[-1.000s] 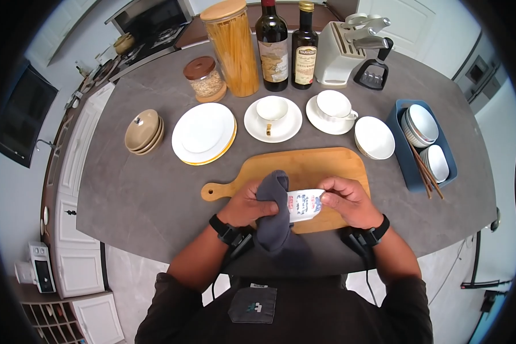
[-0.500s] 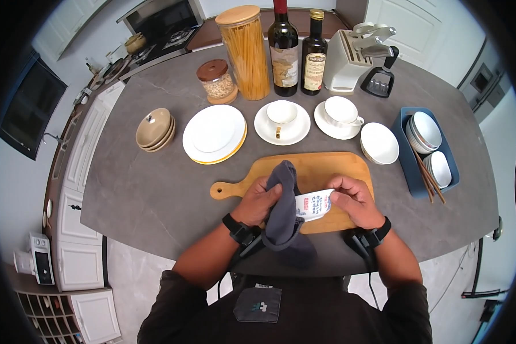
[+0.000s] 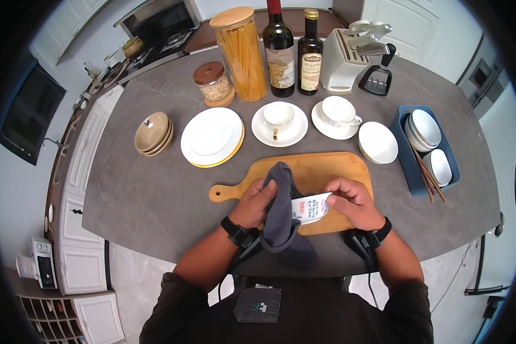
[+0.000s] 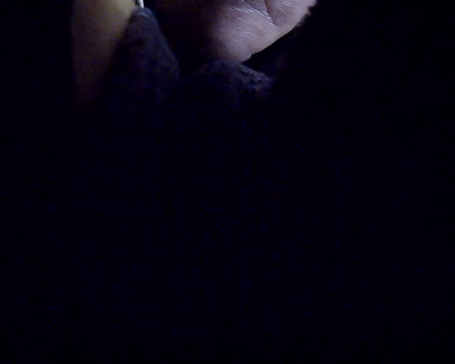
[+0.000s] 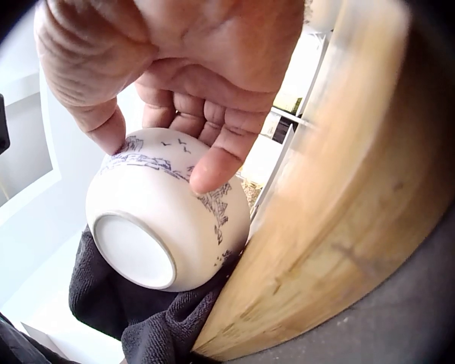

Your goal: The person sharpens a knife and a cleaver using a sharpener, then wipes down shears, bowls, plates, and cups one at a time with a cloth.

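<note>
Over the wooden cutting board [image 3: 338,166], both hands hold a small white bowl [image 3: 311,210] printed with blue drawings and red and blue characters. My right hand [image 3: 354,204] pinches its rim at the right, thumb on one side and fingers on the other. The right wrist view shows the bowl [image 5: 155,205] tilted, its foot ring facing the camera. A dark grey cloth [image 3: 279,215] covers the bowl's left part, gripped by my left hand [image 3: 253,203] with the thumb on top. Most of the left wrist view is dark, with part of a palm [image 4: 246,26] at the top.
Behind the board stand stacked brown bowls [image 3: 153,133], white plates [image 3: 212,136], two cups on saucers [image 3: 295,135] and a white bowl [image 3: 378,142]. A blue bin [image 3: 410,166] with bowls and chopsticks is at right. Pasta jar [image 3: 243,63], bottles [image 3: 281,69] and knife block [image 3: 341,66] stand farther back.
The bowl has turned a little within the cloth, so different print shows. The cloth's upper fold has shifted slightly. Both hands keep their holds, and the head view has moved slightly.
</note>
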`<state>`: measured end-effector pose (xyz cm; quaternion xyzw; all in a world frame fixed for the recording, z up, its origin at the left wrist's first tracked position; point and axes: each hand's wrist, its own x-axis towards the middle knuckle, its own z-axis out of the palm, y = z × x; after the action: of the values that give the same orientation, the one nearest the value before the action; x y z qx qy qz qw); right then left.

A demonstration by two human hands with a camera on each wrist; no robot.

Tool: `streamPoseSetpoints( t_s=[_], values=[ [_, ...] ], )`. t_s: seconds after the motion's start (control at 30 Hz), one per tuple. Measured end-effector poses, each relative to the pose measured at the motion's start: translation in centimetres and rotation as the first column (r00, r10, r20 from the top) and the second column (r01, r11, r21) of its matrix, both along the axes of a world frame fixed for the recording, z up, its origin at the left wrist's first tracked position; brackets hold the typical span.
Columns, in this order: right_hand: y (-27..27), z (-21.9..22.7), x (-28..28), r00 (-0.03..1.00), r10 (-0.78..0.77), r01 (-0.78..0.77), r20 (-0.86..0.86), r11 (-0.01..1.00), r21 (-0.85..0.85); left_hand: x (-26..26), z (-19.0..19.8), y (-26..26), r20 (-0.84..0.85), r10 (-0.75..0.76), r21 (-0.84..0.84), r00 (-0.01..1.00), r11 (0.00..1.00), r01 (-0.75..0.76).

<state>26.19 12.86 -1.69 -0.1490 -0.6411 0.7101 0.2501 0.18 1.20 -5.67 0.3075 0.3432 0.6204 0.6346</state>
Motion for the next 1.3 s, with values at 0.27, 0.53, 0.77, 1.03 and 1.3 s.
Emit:
streamPoseSetpoints(
  t_s=[0.27,0.53,0.77,1.03,1.3],
  values=[
    [-0.1,0.2,0.0,1.000,-0.008,0.008,0.006,1.000,0.007,-0.2,0.3,-0.2,-0.007,-0.029,0.018,1.000,0.999,0.030],
    [-0.8,1.3,-0.4,0.994,-0.111,0.109,-0.007,0.959,0.263,0.8,2.8,-0.5,-0.319,0.017,0.201,0.948,0.978,0.050],
    [-1.9,1.9,-0.6,0.985,-0.172,0.149,0.032,0.919,0.365,1.9,4.5,-0.1,-0.700,0.120,0.317,0.704,0.936,0.156],
    [-2.4,2.8,-1.3,0.970,-0.243,0.199,0.007,0.810,0.552,2.8,4.7,-0.5,-0.597,0.159,0.272,0.786,0.962,0.012],
    [-2.2,1.8,-1.3,0.961,-0.275,0.263,0.024,0.938,0.228,2.4,2.9,-0.4,-0.493,0.214,0.192,0.843,0.972,-0.135]
  ],
)
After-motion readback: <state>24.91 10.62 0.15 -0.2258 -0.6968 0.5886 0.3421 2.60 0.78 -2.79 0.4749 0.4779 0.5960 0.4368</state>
